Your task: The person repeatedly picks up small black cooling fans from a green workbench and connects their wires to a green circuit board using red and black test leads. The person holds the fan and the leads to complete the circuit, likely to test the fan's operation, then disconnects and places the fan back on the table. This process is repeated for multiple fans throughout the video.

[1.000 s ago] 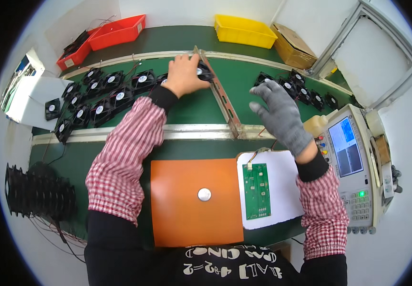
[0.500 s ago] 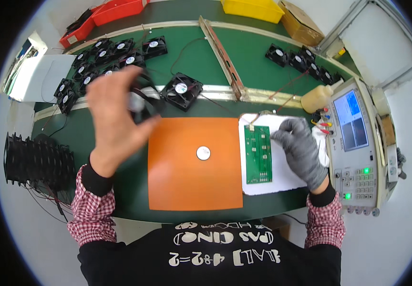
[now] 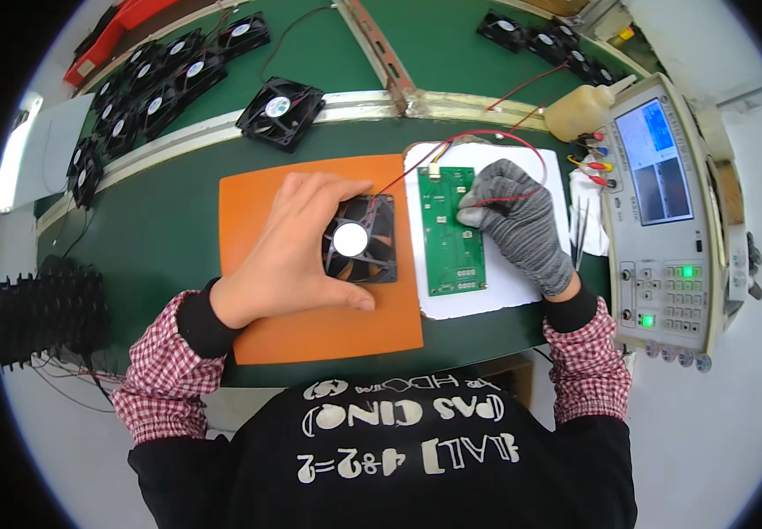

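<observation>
Dark green worktop (image 3: 152,238) runs beneath everything, with rows of square black plastic fans (image 3: 174,84) at the upper left and a boxy grey-white test instrument with a blue-lit screen (image 3: 659,236) standing at the right. On a flat orange rectangular mat (image 3: 328,335), near its right edge, lies a single square black fan with a round white label (image 3: 372,242). The bare left hand (image 3: 288,251) spans this fan, fingers at the upper edge and thumb at the lower; its grip is spread around the frame, and I cannot tell whether it presses or merely rests there. From the fan a thin red lead (image 3: 487,133) arcs across a white pad (image 3: 497,293) to the right hand in a grey knitted glove (image 3: 522,229). That grip has thumb and forefinger together, pinched on the lead, probably near its end, though the glove hides the tip. The fingertips are at the right side of a rectangular green circuit board (image 3: 447,238), which lies on the pad.

The step in hand looks like bringing the lead to the board while the fan is steadied. The next move seems to call for lining the lead's end up with a small white fitting on the board, without tugging the fan.
</observation>
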Tool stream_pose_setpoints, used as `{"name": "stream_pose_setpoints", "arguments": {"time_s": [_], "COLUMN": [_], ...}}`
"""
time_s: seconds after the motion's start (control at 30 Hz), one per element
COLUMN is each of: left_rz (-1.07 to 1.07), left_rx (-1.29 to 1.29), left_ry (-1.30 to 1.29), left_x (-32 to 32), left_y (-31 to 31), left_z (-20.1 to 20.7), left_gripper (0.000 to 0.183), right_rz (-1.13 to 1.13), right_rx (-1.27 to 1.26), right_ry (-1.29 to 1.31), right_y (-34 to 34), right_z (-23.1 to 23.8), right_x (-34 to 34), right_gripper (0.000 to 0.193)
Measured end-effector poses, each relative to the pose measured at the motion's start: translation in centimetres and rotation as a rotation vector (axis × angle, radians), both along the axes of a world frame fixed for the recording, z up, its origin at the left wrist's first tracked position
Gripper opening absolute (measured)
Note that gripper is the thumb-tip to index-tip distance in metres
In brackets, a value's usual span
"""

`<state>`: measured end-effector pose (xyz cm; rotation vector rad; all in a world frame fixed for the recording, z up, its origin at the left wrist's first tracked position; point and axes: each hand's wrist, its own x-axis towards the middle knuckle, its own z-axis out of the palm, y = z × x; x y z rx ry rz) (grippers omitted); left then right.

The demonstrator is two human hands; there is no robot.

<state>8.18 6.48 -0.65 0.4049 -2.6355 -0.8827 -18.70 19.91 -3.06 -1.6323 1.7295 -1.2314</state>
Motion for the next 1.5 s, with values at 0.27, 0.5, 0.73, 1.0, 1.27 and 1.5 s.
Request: {"name": "stream_pose_setpoints", "arguments": {"time_s": [0.27,0.5,0.73,1.0,1.27,1.5], "left_rz": [0.056,-0.129,-0.824,0.331,0.131,0.715], "left_rx": [-0.156,-0.173,1.886,-0.326,-0.800,-0.520], "left_ry": [0.024,0.291,0.157,0.306,0.390,-0.573], "left_x": [0.0,3.2,2.3,6.0,-3.2,-4.6], "left_y": [1.2,4.5,2.2,5.8,1.5,-7.6], "left_z": [0.9,7.8,8.3,8.0,11.5,3.0], "left_gripper": [0.095,0.058,0.026,0.047,0.072,0.084], "right_rz": [-0.022,0.076,0.086,0.082,0.047,-0.147], "right_rx": [0.000,-0.158,-0.149,-0.146,-0.168,-0.213], "right_ry": [0.336,0.160,0.163,0.199,0.178,-0.107], "right_y": [0.3,0.4,-0.2,0.1,0.6,0.5], "right_z": [0.3,-0.8,-0.5,-0.4,0.4,1.0], "right_x": [0.7,-0.6,0.2,0.2,0.2,0.6], "right_gripper": [0.021,0.017,0.019,0.019,0.015,0.025]}}
